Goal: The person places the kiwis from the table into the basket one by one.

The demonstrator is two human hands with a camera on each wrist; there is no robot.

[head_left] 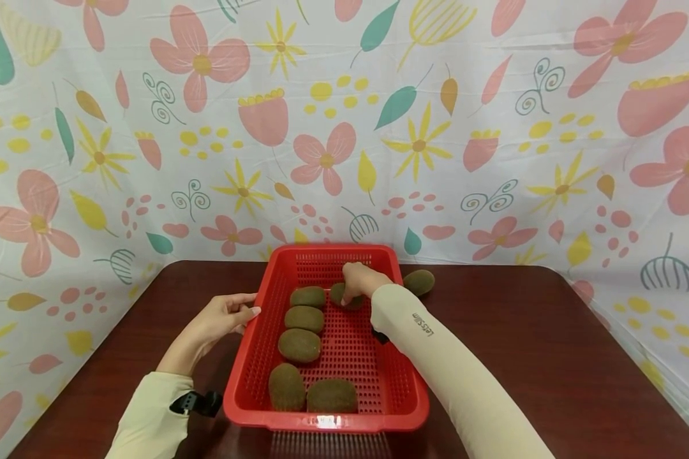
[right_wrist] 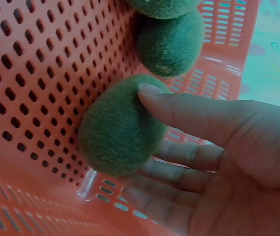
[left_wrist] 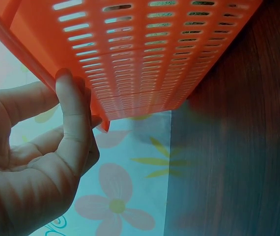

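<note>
In the head view a red plastic basket (head_left: 326,422) holds several brown, fuzzy kiwis. My right hand (head_left: 363,280) reaches into its far right part and grips one kiwi (head_left: 337,294). The right wrist view shows the thumb on top of this kiwi (right_wrist: 120,129) and the fingers curled around its far side; it lies against the basket floor. My left hand (head_left: 221,320) pinches the basket's left rim, thumb over the edge. In the left wrist view the left hand's fingers (left_wrist: 73,123) press the rim from outside.
Beyond the basket's right rim, one more kiwi (head_left: 419,282) lies on the dark wooden table (head_left: 528,344). Inside, three kiwis line the left side, one of them (head_left: 300,345) lowest, and two sit at the near end. A flowered cloth (head_left: 344,146) hangs behind the table.
</note>
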